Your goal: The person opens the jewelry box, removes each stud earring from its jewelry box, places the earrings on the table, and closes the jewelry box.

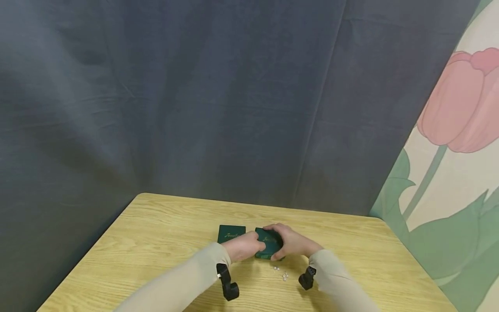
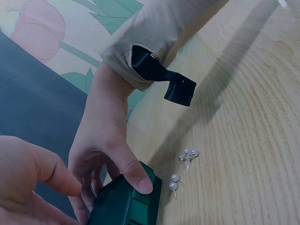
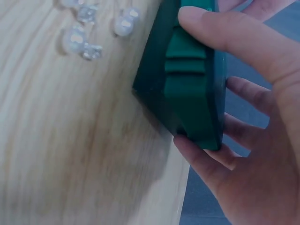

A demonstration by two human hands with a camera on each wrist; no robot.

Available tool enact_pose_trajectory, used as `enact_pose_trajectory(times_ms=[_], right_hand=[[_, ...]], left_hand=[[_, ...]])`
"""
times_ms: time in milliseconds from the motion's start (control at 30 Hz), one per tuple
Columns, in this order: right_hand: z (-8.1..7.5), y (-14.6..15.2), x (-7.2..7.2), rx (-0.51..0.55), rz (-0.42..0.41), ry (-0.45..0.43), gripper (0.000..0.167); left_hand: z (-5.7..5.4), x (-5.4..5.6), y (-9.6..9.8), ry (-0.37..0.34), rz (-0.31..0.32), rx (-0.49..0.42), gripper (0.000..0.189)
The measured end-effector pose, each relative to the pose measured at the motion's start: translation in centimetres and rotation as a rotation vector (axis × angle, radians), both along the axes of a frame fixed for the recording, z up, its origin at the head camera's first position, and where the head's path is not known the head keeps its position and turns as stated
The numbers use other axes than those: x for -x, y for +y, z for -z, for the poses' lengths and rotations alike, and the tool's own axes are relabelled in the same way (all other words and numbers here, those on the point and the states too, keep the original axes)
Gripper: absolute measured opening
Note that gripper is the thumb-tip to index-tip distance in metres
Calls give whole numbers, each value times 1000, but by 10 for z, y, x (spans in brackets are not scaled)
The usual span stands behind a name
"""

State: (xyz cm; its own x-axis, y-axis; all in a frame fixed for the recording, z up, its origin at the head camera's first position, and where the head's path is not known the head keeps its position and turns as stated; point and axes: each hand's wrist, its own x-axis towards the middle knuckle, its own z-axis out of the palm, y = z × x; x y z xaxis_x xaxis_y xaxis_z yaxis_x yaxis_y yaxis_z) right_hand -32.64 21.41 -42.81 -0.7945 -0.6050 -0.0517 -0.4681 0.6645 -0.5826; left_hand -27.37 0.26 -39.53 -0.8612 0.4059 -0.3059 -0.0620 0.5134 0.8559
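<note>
My right hand grips a dark green jewelry box with gold script on its lid. In the right wrist view, the thumb presses the green ribbon bow on the box's side while the fingers wrap its other edges. My left hand is at the box's left side, thumb and fingers apart in the left wrist view; whether it touches the box is unclear. Pearl earrings lie on the table close to the box, with sparkly pearl earrings beside them.
A second dark green box with gold script lies behind my left hand, partly covered by it. The light wooden table ends at a dark curtain. A wall with a painted tulip stands at the right.
</note>
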Motion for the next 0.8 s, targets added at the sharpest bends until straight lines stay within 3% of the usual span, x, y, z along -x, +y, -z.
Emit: enact_pose_trajectory(times_ms=[200,367,567,700,800], right_hand=[[0,-3,-1,-14,8,-34,87],[-2,-4,-2,-17,4,-49,87],[-9,-7,-3,-22,36,-17,93],[-25,-10,-8,41,129,32,84],[-38,-14,-14,105,196,107,75]], left_hand=[[5,3,-1,-32,41,0,60],[5,4,-1,-58,31,-48,67],[-14,-1,-9,-57,33,-114,72],[-33,-4,-21,56,70,-101,70],[-45,-4,-31,216,102,-25,61]])
